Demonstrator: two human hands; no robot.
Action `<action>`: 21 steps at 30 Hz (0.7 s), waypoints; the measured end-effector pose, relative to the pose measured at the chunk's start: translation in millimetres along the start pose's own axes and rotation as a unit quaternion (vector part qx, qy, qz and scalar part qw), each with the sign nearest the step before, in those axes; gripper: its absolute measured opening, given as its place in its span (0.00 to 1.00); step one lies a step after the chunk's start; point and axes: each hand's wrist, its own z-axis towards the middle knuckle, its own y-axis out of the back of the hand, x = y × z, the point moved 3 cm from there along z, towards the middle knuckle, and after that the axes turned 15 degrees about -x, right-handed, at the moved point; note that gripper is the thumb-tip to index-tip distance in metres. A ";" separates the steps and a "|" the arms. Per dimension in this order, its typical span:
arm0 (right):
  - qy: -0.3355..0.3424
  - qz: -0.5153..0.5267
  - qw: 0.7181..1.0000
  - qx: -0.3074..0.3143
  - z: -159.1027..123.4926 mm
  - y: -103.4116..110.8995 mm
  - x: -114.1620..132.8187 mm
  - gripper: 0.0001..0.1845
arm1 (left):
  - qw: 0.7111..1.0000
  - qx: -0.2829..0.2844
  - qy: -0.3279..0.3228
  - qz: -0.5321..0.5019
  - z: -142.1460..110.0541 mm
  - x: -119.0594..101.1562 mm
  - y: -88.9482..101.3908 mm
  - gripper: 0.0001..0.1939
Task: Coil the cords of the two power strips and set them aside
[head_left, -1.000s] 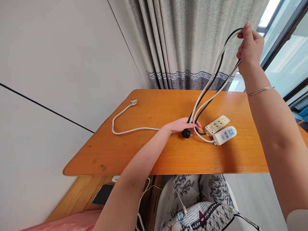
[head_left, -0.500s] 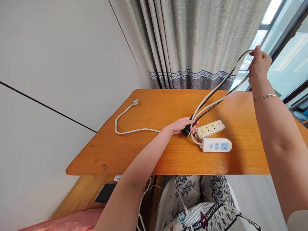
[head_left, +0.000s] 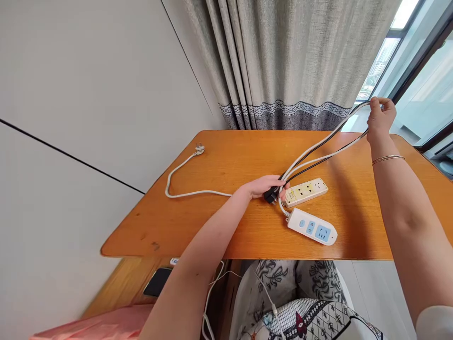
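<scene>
My left hand (head_left: 271, 185) is closed around a bundle of power cords just above the table, beside a black plug (head_left: 270, 195). Up at the right, my right hand (head_left: 381, 118) pinches the far bend of the looped white cord (head_left: 311, 148) and black cord (head_left: 313, 164), stretching them between both hands. A yellowed power strip (head_left: 306, 191) lies right of my left hand. In front of it, a white power strip with blue sockets (head_left: 313, 226) lies at a slant. From under my left arm, a white cord runs leftward to a white plug (head_left: 199, 149).
The orange wooden table (head_left: 212, 226) has its front edge near my lap. Behind it hangs a grey curtain (head_left: 300, 56), with a window on the right. A phone (head_left: 157, 282) lies on a lower surface at left. A white cable (head_left: 212, 288) hangs below the table edge.
My right hand has come down with the cord loop. The blue-socketed strip has swung, its far end now nearer the front edge. The yellowed strip and my left hand have shifted slightly left.
</scene>
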 end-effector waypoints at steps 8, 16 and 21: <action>-0.191 0.054 0.979 0.053 -30.0 10.5 -27.9 0.14 | 0.958 -0.202 -0.111 -0.170 -10.9 -46.2 6.1 0.17; -0.068 -0.029 0.971 0.229 -89.1 4.9 -57.8 0.08 | 0.896 -0.296 -0.195 -0.268 -22.4 -110.8 -3.0 0.18; 0.054 -0.144 0.942 0.297 -114.3 3.3 -65.8 0.16 | 0.890 -0.326 -0.227 -0.224 -22.9 -120.9 0.9 0.14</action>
